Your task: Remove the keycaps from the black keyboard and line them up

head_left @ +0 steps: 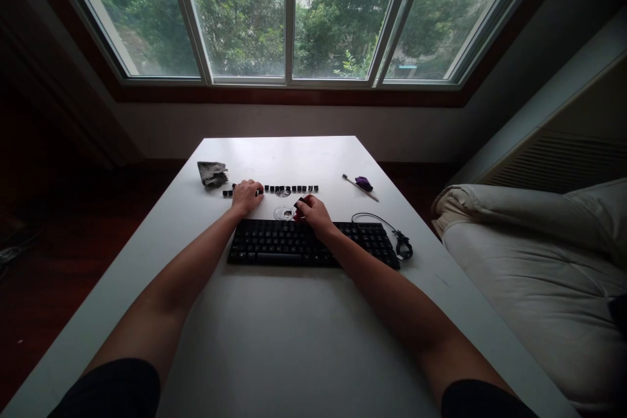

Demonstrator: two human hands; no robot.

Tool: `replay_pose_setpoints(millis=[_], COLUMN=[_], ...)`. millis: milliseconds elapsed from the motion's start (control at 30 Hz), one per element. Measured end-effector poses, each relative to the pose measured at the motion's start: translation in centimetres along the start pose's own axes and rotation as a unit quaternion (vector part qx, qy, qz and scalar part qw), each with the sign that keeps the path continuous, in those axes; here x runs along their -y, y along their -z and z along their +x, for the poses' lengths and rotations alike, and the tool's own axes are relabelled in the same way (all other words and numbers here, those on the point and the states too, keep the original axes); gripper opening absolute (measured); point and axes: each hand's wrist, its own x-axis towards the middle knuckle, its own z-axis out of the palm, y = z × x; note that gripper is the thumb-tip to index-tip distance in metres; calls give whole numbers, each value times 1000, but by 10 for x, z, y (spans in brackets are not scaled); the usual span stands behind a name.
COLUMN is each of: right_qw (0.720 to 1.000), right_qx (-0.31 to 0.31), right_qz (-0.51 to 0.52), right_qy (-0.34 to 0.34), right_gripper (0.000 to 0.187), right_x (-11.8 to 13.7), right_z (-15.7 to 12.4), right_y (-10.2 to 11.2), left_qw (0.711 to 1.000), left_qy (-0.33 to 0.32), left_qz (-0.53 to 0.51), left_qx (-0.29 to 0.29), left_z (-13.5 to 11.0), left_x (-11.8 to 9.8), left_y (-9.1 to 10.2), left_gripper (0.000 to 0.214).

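My left hand (246, 196) is over the row of black keycaps (291, 189) on the white table, its curled fingertips closed at a keycap there. Between the thumb and fingers of my right hand (316, 213) is a small black piece that looks like a keycap (300, 203). A bit of red shows below it. The right wrist is above the back edge of a black keyboard (274, 243), which lies flat in front of me. Just left of the right hand sits a clear round plastic piece (283, 213). The left palm hides part of the keycap row.
A grey cloth (212, 174) lies at the back left of the table (264, 339). Towards the back right are a thin brush (361, 189) and a crumpled purple thing (363, 183). The keyboard's bundled cable (403, 245) rests at its right end. A sofa (519, 274) stands right of the table.
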Motion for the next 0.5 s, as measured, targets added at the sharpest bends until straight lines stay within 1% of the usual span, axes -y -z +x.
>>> replay_pose_setpoints(millis=[267, 400, 500], right_qw=[1000, 1000, 1000], right_qx=[2, 4, 4], right_qz=[0, -3, -3], right_qy=[1, 4, 2], right_gripper=[14, 17, 19], right_x=[2, 1, 0], right_z=[-1, -2, -2], right_y=[-1, -1, -1], left_qw=[1000, 1000, 1000], left_qy=[-5, -18, -16], left_qz=[11, 6, 8], left_qx=[-2, -14, -19], left_z=[-1, -2, -3], left_x=[-2, -1, -1], left_y=[2, 1, 1], left_gripper=[23, 22, 21])
